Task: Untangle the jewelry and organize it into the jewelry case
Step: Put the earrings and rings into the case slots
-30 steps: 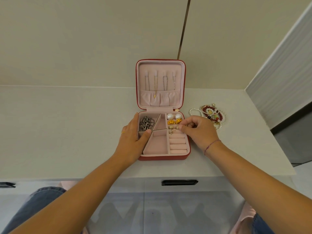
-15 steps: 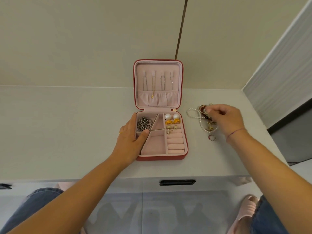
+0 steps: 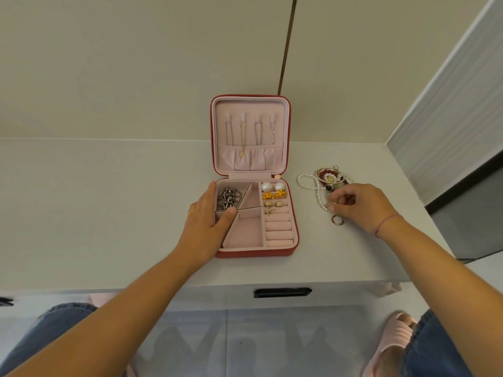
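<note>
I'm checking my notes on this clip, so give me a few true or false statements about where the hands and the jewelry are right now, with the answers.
1. The jewelry case stands open on the table. True.
2. The left hand rests on the case's left side. True.
3. The right hand is reaching into the ring rolls. False: it pinches at the tangled jewelry on the table, right of the case.
4. The two pearl earrings lie on the table. False: they sit in the case's far right compartment.
5. A silver chain lies in the case's far left compartment. True.
</note>
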{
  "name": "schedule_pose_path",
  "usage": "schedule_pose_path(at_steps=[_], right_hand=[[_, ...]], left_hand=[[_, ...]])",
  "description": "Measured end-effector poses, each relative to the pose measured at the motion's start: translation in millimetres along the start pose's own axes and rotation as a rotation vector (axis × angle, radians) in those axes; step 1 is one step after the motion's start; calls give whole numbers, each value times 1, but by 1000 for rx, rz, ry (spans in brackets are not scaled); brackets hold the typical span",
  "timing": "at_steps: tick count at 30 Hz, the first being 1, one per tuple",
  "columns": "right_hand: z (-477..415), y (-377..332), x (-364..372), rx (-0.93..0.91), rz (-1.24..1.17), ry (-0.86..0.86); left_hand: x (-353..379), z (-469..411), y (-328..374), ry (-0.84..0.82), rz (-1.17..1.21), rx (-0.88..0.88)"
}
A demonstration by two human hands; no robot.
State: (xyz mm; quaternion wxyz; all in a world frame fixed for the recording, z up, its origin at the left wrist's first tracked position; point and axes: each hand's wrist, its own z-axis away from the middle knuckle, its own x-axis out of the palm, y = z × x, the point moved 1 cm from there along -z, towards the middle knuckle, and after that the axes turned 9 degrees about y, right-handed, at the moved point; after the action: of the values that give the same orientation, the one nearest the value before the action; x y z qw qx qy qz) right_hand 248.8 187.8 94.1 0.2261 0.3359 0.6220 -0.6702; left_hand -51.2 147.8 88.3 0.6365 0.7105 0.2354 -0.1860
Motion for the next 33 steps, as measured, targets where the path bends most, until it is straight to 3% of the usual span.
schedule_pose_path(at_steps=[13,33], right_hand=[[-3,3,-4,-20,-18,-107],[0,-3,-12,12,-211,14]], left_hand=[[0,-1,0,8,8,11],[2,-2,-6,19,-13,-7]])
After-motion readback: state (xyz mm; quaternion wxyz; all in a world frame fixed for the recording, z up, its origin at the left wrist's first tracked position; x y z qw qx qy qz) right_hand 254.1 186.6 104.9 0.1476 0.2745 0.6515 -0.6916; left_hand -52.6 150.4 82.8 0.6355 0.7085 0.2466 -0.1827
